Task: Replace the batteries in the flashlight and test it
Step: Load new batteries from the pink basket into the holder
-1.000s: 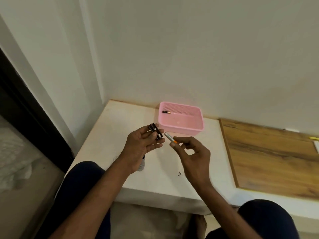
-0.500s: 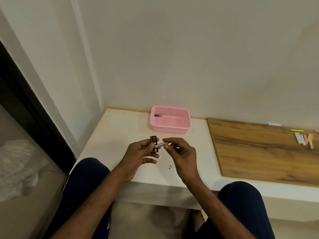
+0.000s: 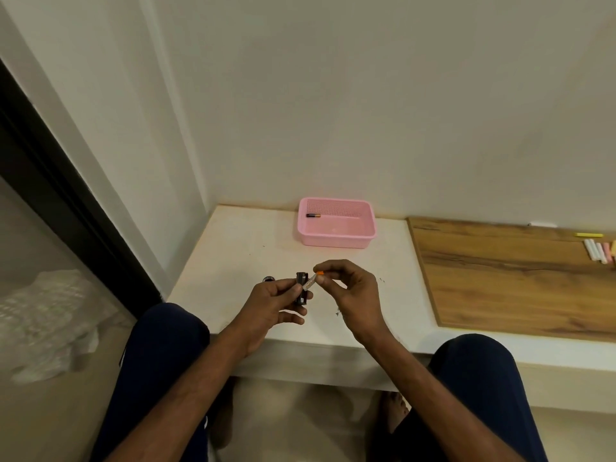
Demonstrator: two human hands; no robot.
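The right hand (image 3: pixel 358 295) pinches an orange-tipped battery (image 3: pixel 312 280) in a fingertip grip, its lower end against the black battery holder (image 3: pixel 302 288) the left hand (image 3: pixel 271 303) clasps above the pale tabletop (image 3: pixel 240 261). Behind, a pink basket (image 3: pixel 336 240) holds another battery (image 3: pixel 313 215) near the wall; no lettering is legible

A home corner — plain wall (image 3: pixel 333 95), low ledge (image 3: pixel 240 255), chalk sticks (image 3: pixel 598 250).

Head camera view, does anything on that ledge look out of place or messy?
Mostly tidy. One lone battery lies in the pink basket, apart from the work. A few small dark specks sit on the white ledge beside the right hand; I cannot tell what they are.
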